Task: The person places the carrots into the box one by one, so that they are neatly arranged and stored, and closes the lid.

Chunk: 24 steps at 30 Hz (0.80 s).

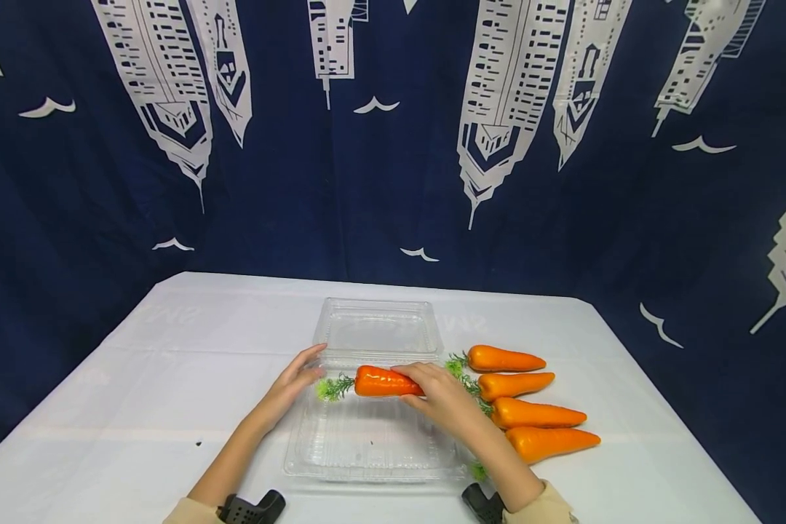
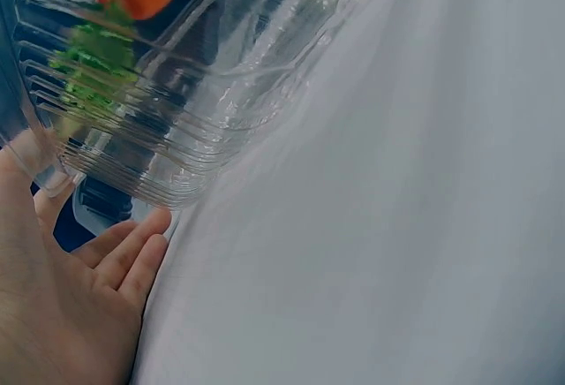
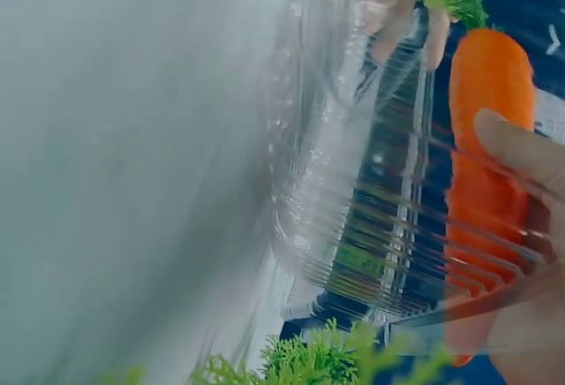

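Note:
My right hand grips an orange carrot with frizzy green leaves, held sideways over a clear plastic clamshell box. The thumb lies along one side of the carrot in the right wrist view, and the leaves point left. At the box's left wall is my left hand, its fingers extended and holding nothing. In the left wrist view the left fingers are close beside the ribbed wall; whether they press on it I cannot tell. The box's lid lies folded back, away from me.
Several more carrots lie in a column right of the box, leaves toward it, tips pointing right. A small dark speck is on the white table at left. A navy printed cloth hangs behind the table.

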Motion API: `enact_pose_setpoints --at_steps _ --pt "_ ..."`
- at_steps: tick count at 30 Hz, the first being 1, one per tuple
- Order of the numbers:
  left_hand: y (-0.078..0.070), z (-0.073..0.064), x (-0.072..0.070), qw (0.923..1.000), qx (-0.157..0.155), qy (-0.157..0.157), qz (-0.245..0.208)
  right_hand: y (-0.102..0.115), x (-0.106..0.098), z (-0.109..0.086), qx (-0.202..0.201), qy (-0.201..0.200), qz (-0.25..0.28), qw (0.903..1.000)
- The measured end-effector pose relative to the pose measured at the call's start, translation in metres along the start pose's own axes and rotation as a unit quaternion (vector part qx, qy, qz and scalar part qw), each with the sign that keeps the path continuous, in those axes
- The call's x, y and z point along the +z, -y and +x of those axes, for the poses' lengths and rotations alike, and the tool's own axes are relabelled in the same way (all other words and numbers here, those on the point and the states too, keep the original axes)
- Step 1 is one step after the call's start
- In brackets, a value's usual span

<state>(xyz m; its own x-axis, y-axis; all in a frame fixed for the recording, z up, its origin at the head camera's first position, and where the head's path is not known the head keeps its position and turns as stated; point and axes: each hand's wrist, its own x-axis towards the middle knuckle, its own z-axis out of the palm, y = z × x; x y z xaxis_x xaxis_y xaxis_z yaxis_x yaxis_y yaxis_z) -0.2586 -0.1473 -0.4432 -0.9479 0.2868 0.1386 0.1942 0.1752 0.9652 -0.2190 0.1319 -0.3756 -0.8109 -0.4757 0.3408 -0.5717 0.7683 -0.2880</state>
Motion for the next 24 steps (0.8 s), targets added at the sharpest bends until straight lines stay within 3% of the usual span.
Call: enact_pose_setpoints --at_steps 6,24 --pt "-0.001 -0.001 0.001 0.9999 -0.013 -0.006 -0.003 -0.001 0.003 0.005 0.002 0.035 -0.004 0.9994" --pt "0.000 0.001 0.000 0.9998 -0.018 -0.010 -0.003 -0.002 0.015 0.018 -0.018 0.060 -0.015 0.9979"
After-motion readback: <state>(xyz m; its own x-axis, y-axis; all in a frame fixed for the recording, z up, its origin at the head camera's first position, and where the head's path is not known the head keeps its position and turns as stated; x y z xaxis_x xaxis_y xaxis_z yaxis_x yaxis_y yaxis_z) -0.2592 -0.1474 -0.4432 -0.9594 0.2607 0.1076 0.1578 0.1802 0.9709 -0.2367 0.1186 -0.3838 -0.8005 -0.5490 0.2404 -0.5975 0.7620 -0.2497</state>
